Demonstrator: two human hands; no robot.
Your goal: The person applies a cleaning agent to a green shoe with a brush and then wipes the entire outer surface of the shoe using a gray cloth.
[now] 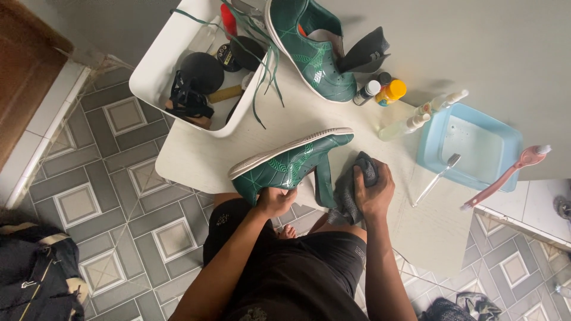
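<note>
My left hand (275, 201) grips the heel end of a dark green sneaker (291, 163) with a white sole, held on its side over the edge of a white table (196, 157). Just right of it, my right hand (373, 191) is closed on a dark grey cloth (350, 193), which touches the shoe's tongue. A second green sneaker (312, 50) lies at the far side of the table, next to a black insole (364, 52).
A white bin (156, 65) at the back left holds brushes, tins and green laces. Small bottles (386, 92), spray bottles (416, 119), a light blue basin (473, 145), a toothbrush (437, 178) and a pink brush (505, 175) sit right. Grey patterned floor tiles and a dark bag (35, 279) lie below.
</note>
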